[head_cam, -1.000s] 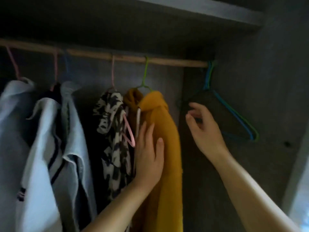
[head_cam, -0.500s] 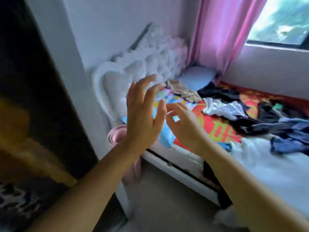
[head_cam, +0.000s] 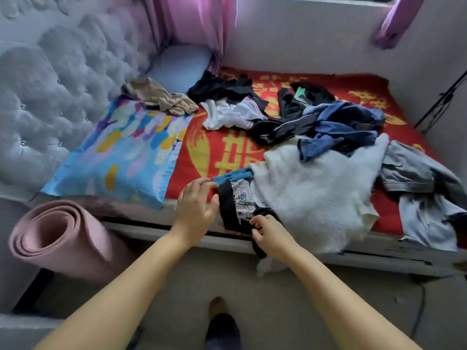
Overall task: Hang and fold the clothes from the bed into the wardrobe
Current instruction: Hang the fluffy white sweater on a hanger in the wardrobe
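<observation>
- One printed garment (head_cam: 242, 205), dark with a pale cartoon panel and a teal band at its far end, lies at the near edge of the bed (head_cam: 328, 253), its dark lower end drooping over that edge.
- Right hand (head_cam: 271, 234): fingers curled, pinching the garment's dark near end at the bed edge.
- Left hand (head_cam: 197, 208): fingers spread and relaxed, fingertips touching the garment's left border just below the teal band; it closes on nothing.
- White fluffy sweater (head_cam: 316, 195): just right of the printed garment, overlapping its right side.
- Blue denim piece (head_cam: 338, 127): beyond the sweater, lying partly on it.
- Black jacket with pale piping (head_cam: 275, 130): beside the denim, farther in from the printed garment.
- White top (head_cam: 227, 114) and black clothes (head_cam: 222, 87): well beyond the printed garment, toward the wall.
- Grey garments (head_cam: 417, 183): right of the sweater, at the bed's right end.
- Beige garment (head_cam: 161, 97): far left of the pile, at the top of the bright patterned pillow (head_cam: 121, 152).
- Red and gold blanket (head_cam: 212, 152): under everything, bare patch just beyond the left hand.
- Tufted white headboard (head_cam: 55, 92): left of the pillow.
- Pink rolled mat (head_cam: 58, 238): on the floor, left of the printed garment, below the bed edge.
- Pink curtain (head_cam: 197, 24): at the far wall, behind the black clothes.
</observation>
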`<state>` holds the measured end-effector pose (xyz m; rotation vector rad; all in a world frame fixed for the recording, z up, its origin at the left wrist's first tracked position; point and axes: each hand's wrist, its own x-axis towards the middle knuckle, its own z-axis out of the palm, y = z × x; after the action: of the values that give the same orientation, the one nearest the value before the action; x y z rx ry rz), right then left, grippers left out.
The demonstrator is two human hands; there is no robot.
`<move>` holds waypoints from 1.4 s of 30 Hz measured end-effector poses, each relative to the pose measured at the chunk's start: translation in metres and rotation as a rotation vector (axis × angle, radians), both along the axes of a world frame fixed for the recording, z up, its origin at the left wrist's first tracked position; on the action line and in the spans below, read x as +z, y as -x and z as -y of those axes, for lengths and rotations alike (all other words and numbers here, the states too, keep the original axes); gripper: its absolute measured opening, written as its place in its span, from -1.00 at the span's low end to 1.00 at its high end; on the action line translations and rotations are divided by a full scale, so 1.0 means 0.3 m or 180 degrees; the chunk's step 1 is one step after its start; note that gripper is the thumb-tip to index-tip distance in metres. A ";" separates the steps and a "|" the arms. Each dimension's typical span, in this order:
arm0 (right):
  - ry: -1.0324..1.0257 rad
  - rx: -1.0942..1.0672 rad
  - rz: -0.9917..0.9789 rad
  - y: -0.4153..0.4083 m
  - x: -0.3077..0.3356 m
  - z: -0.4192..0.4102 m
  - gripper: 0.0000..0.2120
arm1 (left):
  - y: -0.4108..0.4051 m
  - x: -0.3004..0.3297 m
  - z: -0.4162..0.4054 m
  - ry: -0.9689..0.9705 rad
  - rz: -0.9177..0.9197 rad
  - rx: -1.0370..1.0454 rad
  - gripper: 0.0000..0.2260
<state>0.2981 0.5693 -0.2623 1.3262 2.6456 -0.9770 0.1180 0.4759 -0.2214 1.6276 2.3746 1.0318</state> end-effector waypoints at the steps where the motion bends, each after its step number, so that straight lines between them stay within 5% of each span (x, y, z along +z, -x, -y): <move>1: 0.0042 -0.0052 0.0093 -0.002 -0.026 -0.046 -0.68 | 0.011 -0.028 -0.047 0.0097 0.0040 -0.0061 -0.52; 4: 0.0294 -0.0212 0.0396 -0.003 -0.101 -0.182 -0.67 | 0.055 -0.105 -0.203 0.0466 0.0163 -0.0264 -0.48; 12: 0.0686 -0.0824 0.0733 -0.101 -0.191 -0.543 -0.68 | 0.048 -0.225 -0.688 0.0959 0.0105 -0.1131 -0.73; 23: 0.1410 -0.1766 0.0893 -0.539 -0.488 -0.879 -0.68 | -0.274 -0.477 -1.079 0.2093 0.0084 -0.1868 -0.71; 30: 0.1202 -0.2294 0.0820 -0.912 -0.652 -1.266 -0.68 | -0.772 -0.693 -1.401 0.2653 0.0427 -0.2218 -0.66; 34: 0.0916 -0.2603 0.0694 -1.011 -0.739 -1.482 -0.39 | -1.065 -0.806 -1.584 0.2788 0.0505 -0.2243 -0.64; 38: 0.1507 -0.2592 0.0438 -0.963 -0.855 -1.583 0.00 | -1.208 -0.956 -1.691 0.3232 0.0807 -0.1604 -0.55; 40: 0.1370 -0.2701 0.0508 -0.927 -0.898 -1.613 -0.10 | -1.238 -1.015 -1.711 0.3341 0.0971 -0.1518 -0.45; 42: 0.1309 -0.2704 0.0447 -0.902 -0.921 -1.647 -0.45 | -1.260 -1.067 -1.720 0.3393 0.1204 -0.1342 -0.41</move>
<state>0.5689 1.0634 -0.5386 2.3004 1.6000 -1.3080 0.4961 0.9919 -0.5414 1.2320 1.6762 -0.0602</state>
